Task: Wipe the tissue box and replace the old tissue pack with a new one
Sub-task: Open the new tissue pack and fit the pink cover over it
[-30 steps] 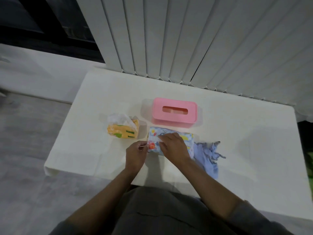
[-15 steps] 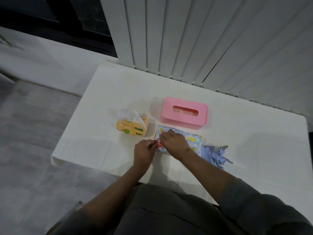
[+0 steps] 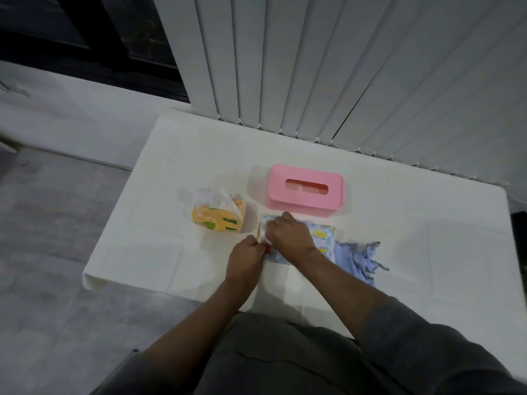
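Pink tissue box [image 3: 305,192], lid on, slot empty, lies flat. Patterned blue new pack [image 3: 322,238] touches it at 6 o'clock; opened orange old pack [image 3: 218,215] lies at 9 o'clock.

Plain pink plastic tissue box [image 3: 305,191]; orange-yellow, green-marked old tissue pack [image 3: 218,220]; blue-yellow printed new pack [image 3: 322,238]; blue striped-edge cloth [image 3: 358,259]; white table [image 3: 399,223].

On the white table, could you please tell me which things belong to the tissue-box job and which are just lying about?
Belonging to the job:
- pink plastic tissue box
- blue patterned new tissue pack, under the right hand; the left hand pinches its end
- opened orange tissue pack
- blue-grey cloth

Just lying about:
- nothing on the table; white vertical blinds hang behind it
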A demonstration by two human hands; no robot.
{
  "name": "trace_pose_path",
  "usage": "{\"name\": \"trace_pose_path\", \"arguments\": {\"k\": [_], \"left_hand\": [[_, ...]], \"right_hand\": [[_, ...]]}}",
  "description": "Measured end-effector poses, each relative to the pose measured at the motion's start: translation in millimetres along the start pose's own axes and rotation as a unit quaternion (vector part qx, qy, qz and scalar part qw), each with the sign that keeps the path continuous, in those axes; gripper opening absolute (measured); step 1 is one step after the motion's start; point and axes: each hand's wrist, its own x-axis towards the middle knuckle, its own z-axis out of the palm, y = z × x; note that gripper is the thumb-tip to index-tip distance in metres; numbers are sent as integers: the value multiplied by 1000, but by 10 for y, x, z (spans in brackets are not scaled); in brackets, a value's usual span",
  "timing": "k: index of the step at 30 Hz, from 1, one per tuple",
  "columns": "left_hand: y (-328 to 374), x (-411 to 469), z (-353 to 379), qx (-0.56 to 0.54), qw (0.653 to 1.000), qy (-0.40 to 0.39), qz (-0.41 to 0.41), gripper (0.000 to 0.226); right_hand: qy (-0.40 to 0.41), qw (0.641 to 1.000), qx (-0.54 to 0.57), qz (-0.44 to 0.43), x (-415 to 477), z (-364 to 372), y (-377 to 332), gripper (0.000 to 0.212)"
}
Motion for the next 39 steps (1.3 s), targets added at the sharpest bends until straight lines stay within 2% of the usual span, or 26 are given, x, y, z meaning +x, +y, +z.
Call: {"name": "trace_pose_path", "arguments": {"k": [2, 6, 8, 9, 12, 14, 17, 20, 26, 29, 31, 34, 37, 39], "left_hand": [[-3, -17, 41, 10, 1000, 11, 15, 8], [-60, -20, 65, -81, 991, 30, -98, 18], [-96, 0, 57, -105, 985, 29, -137, 20], [-115, 11, 49, -116, 981, 26, -154, 20], [-165, 53, 55, -159, 967, 18, -200, 14], [-180, 76, 61, -181, 958, 20, -222, 9], [-189, 106, 86, -190, 955, 23, -226, 8], [-191, 114, 100, -183, 958, 25, -219, 9], [-160, 129, 102, -146, 970, 32, -193, 11], [-183, 130, 102, -134, 973, 38, -186, 10], [-180, 147, 123, -131, 973, 38, -187, 8], [-193, 166, 127, -128, 972, 35, -193, 9], [-201, 163, 109, -127, 972, 30, -196, 7], [-193, 154, 101, -137, 968, 22, -208, 7]], "right_hand": [[21, 999, 26, 31, 42, -52, -9, 38], [49, 992, 71, 91, 130, -61, 133, 11], [96, 984, 89, 124, 86, -42, 259, 16], [147, 967, 136, 160, 31, -64, 322, 15], [245, 873, 311, 285, -230, -130, 528, 24], [265, 830, 372, 320, -395, -133, 674, 27], [299, 735, 468, 388, -619, -137, 904, 22], [353, 645, 506, 451, -843, -84, 1170, 19], [450, 502, 514, 530, -1297, -12, 1752, 18], [456, 469, 528, 542, -1394, 82, 1985, 18], [462, 434, 551, 542, -1424, 172, 2118, 16], [459, 355, 598, 553, -1401, 329, 2253, 23], [445, 252, 650, 562, -1380, 483, 2315, 25], [422, 211, 672, 571, -1390, 589, 2336, 23]]}}
